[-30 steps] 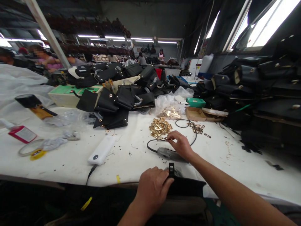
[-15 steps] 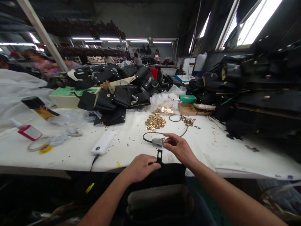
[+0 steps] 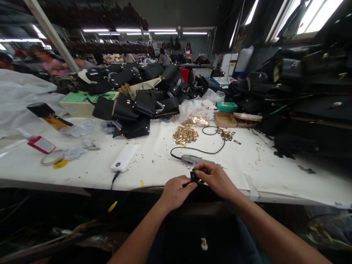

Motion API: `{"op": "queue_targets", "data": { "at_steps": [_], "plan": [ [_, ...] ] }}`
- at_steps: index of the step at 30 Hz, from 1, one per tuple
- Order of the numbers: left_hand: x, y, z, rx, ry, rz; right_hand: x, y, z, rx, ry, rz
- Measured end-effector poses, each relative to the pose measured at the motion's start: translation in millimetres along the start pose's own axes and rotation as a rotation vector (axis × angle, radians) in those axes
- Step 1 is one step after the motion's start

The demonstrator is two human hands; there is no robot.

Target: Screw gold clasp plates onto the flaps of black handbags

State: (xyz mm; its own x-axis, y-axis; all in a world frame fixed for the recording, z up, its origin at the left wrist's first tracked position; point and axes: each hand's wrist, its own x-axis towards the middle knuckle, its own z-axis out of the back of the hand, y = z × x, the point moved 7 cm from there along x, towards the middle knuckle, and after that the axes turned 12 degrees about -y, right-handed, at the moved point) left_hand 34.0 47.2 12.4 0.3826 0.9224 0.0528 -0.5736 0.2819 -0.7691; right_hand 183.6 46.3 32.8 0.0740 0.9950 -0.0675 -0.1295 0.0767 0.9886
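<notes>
My left hand pinches the black strap tab of a dark bag lying at my lap, below the table edge. Close beside it, my right hand has its thumb and fingers closed at the same tab; any small part between those fingertips is too small to make out. A gold clasp piece shows on the bag's front. Just beyond my hands lies a grey electric screwdriver with a black cord. Behind it is a pile of gold metal pieces.
A white power bank, a red-labelled bottle and a yellow tape ring lie to the left. Black bags are heaped at the back, more at the right. An open cardboard box stands behind. Several people sit farther off.
My right hand has come down from beside the screwdriver to the tab at my left hand. The bag has shifted, its clasp piece now showing, and the view has tilted down.
</notes>
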Motion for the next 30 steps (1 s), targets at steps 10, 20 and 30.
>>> {"op": "queue_targets", "data": {
  "at_steps": [10, 20, 30],
  "plan": [
    [3, 8, -5.6, -0.095, -0.003, 0.049, -3, 21, 3, -0.226, 0.014, 0.168],
    [4, 5, -5.3, -0.166, 0.013, 0.029, -15, 35, 4, -0.281, 0.028, 0.328],
    [2, -15, 11.6, -0.157, -0.115, -0.014, -12, 24, 7, -0.282, -0.059, 0.341]
  ]
}}
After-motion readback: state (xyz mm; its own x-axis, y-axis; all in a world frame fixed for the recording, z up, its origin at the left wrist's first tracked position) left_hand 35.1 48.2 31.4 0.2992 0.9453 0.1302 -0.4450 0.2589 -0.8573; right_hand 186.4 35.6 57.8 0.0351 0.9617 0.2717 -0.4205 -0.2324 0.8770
